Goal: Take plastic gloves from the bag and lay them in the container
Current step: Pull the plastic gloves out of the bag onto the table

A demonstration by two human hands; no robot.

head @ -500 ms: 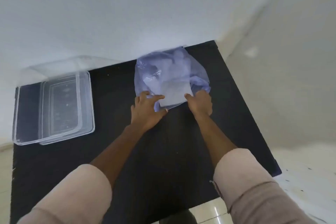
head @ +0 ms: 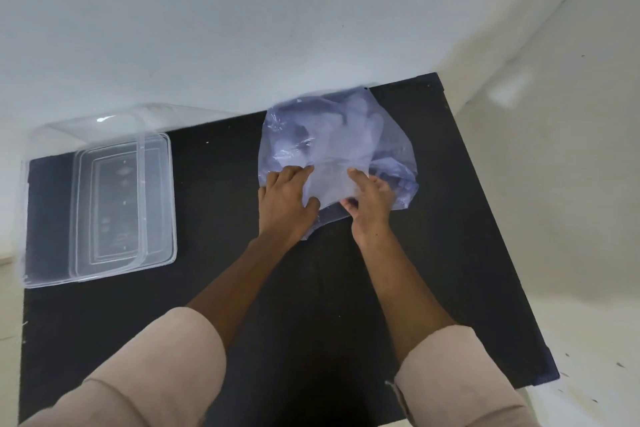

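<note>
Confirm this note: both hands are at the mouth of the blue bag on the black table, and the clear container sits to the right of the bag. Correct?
Not quite. The head view shows the container to the left of the bag, not the right. Both hands, left hand and right hand, are at the bag's mouth on the black table.

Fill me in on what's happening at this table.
A person is working at the mouth of a bluish plastic bag on the black table. The left hand and right hand both grip a pale stack of plastic gloves at the bag's opening. The clear container, off to the left, holds no gloves yet.
</note>
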